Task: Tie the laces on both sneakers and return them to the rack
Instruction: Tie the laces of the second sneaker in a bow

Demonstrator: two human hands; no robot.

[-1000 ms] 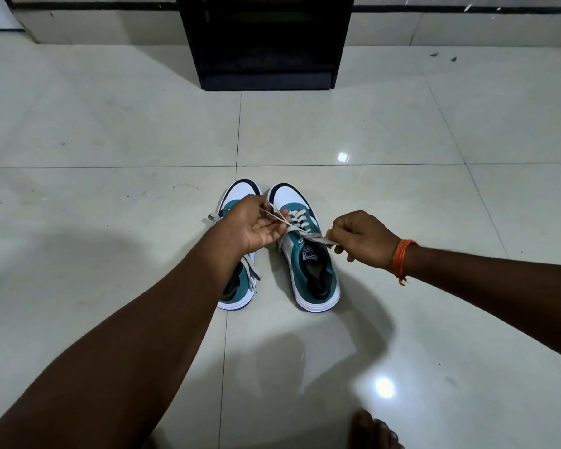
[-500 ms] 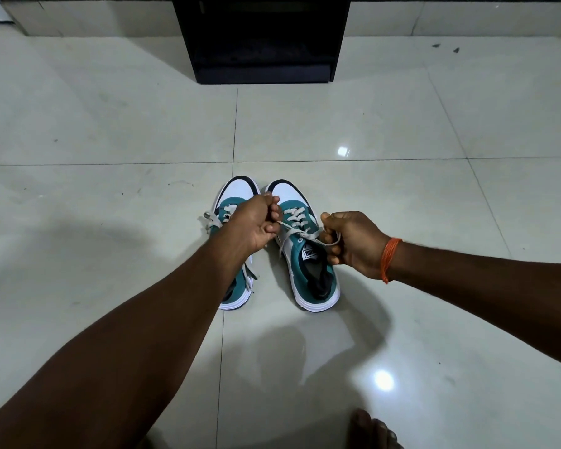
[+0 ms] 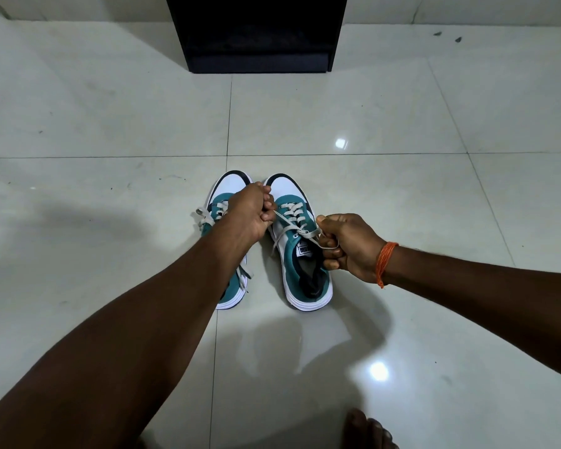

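Now the laces (image 3: pixel 297 226) of the right-hand sneaker (image 3: pixel 300 244) run slack between the two hands, where a second ago they were drawn out in a tight straight line. The right hand (image 3: pixel 348 246) has come in from beside the shoe to just over its tongue, and a small loop of lace shows pinched in its closed fingers. The left hand (image 3: pixel 251 212) has slid forward over the eyelets and is fisted round the other lace end. I judge that the first crossing has been pulled down and the bow is now being formed, so this shoe is partway tied, not finished.

The left-hand sneaker (image 3: pixel 229 202) stands touching its mate, toes pointing away from the person. It is mostly hidden under the left forearm, but its laces (image 3: pixel 204 218) spill loose over the outer side and another end trails by the heel, so by my reading it is not yet tied.

Both shoes sit on the pale tiled floor (image 3: pixel 110 124), near a grout joint. The dark rack (image 3: pixel 256 34) stands well apart, straight ahead against the wall, and has slipped higher in view as the head dipped. An orange thread band (image 3: pixel 384 262) circles the right wrist. Bare toes (image 3: pixel 370 431) show at the bottom edge. Returning the pair is a long way off.
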